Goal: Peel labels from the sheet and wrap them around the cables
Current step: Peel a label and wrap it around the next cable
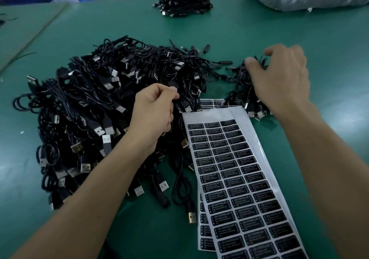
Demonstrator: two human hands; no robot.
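The tangle is posing the main risk. The left hand point(153, 113) is pinching one black cable point(173, 84) at the near edge of the large heap point(95, 103), where the leads are lying looped through one another. A quick pull is likely to be dragging neighbours out with it and tipping them onto the label sheet point(239, 179). That sheet is lying on the green counter point(329, 139) just beside the heap, with its far end running under plug ends and a second sheet point(203, 228) showing beneath its left edge. Anything sliding across the top sheet is threatening to crease the backing or lift label corners, and a lifted label is liable to be folding onto itself before reaching a cable.

The left hand is closing tightly, fingers curling into the palm while thumb and forefinger are nipping the cable. The right hand point(279, 83) is reaching over the smaller heap point(238, 87) at the right of the sheet's far end, fingers bending and spreading and the thumb touching the cables. Blur is hiding the fingertips, so whether it is gripping anything cannot be told. Neither hand is showing a label on it
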